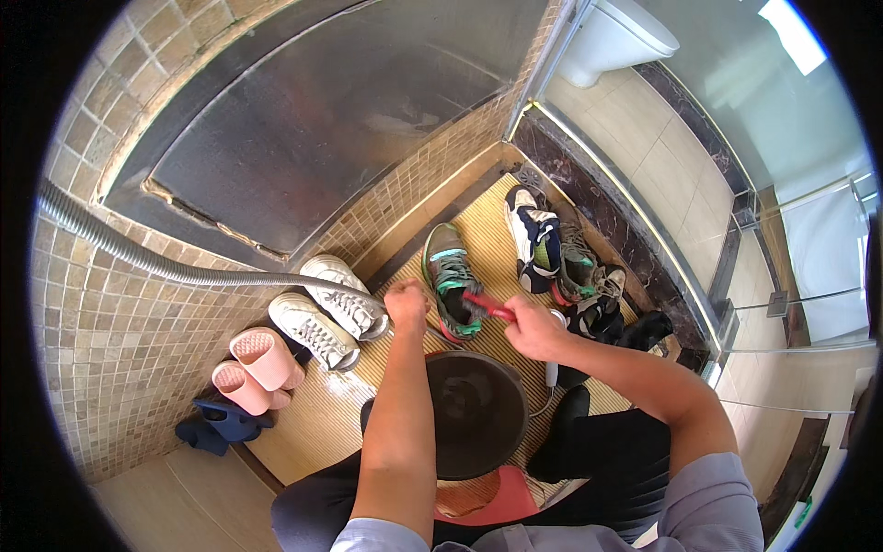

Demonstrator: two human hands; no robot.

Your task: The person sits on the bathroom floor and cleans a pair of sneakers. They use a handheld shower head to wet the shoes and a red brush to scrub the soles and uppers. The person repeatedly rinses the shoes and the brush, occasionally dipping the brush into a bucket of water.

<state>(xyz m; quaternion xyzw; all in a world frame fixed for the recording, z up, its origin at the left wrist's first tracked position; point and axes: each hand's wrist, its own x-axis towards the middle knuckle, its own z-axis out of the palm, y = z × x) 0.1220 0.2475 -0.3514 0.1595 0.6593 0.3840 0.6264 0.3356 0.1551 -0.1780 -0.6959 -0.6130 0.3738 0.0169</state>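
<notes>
My right hand [534, 328] grips a brush [491, 306] by its red handle. Its dark bristles are at the opening of a grey-green sneaker [450, 276] with turquoise laces. My left hand [407, 303], fingers curled, is just left of that sneaker; whether it holds anything is hidden. A metal shower hose [207, 276] runs from the wall and passes behind my left wrist. Between my forearms a dark bucket [476, 421] stands before me, apparently with liquid in it. Beside my right wrist is a white shower head [552, 371], partly covered.
White sneakers [317, 331], pink slippers [265, 359] and dark blue slippers [224, 422] line the left wall. More worn shoes [579, 265] and a white-and-navy sneaker [532, 238] lie at right, beside a marble sill [621, 214]. A floor drain [529, 177] sits in the corner.
</notes>
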